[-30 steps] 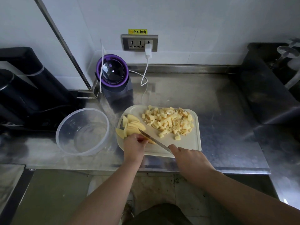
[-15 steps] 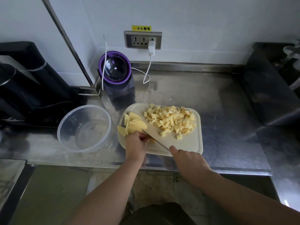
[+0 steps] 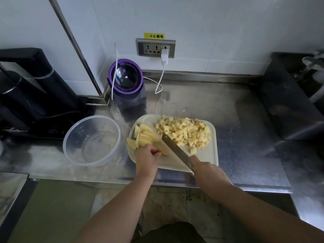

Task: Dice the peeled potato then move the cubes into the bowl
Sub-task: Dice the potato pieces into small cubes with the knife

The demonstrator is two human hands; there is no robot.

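A pale cutting board lies on the steel counter. A heap of potato cubes covers its far right part. Fanned potato slices lie at its left edge. My left hand holds down the near end of the slices with curled fingers. My right hand grips the handle of a cleaver. Its blade slants across the board beside my left fingers, tip toward the cubes. A clear plastic bowl stands to the left of the board with nothing in it.
A purple-rimmed appliance stands behind the board, with a white cable up to the wall socket. Dark machines fill the left counter and a dark tray the right. The counter's front edge runs just under my wrists.
The cleaver's blade has tilted and now shows its broad side, a little further right of the slices. My left hand stays on the slices.
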